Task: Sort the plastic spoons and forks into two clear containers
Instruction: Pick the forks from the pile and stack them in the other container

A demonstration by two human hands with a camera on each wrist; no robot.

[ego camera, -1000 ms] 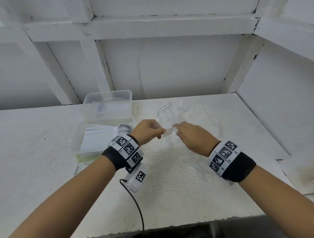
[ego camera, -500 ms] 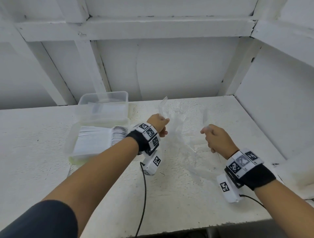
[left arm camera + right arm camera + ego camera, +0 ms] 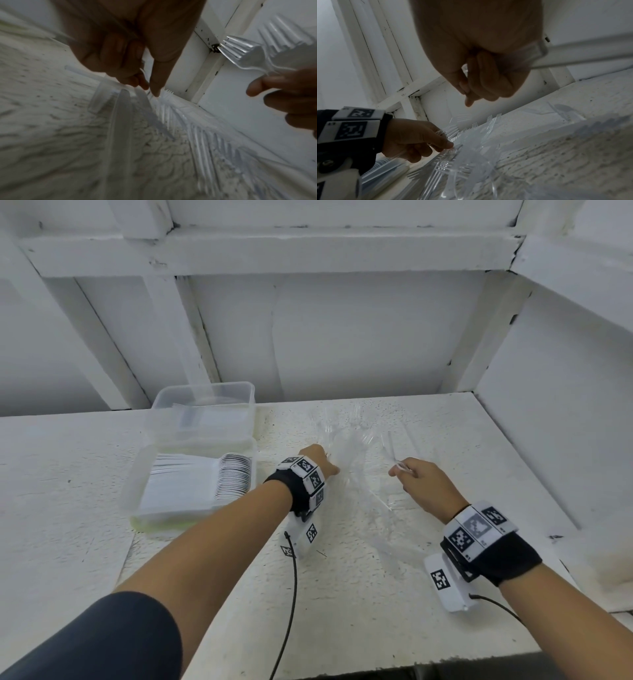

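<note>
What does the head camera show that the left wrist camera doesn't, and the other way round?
Only the head view shows the two clear containers: the near container holds a neat row of spoons, and the far container sits behind it. Only the left wrist view shows close up that the right hand holds a fanned bunch of forks. Both show the left hand reaching the pile of clear forks on the white table.

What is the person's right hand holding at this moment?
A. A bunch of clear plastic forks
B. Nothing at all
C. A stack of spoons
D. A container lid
A: in the left wrist view the right hand grips a bunch of clear forks, their tines fanned out above the fingers, while the left hand reaches into the loose forks on the table.
</note>
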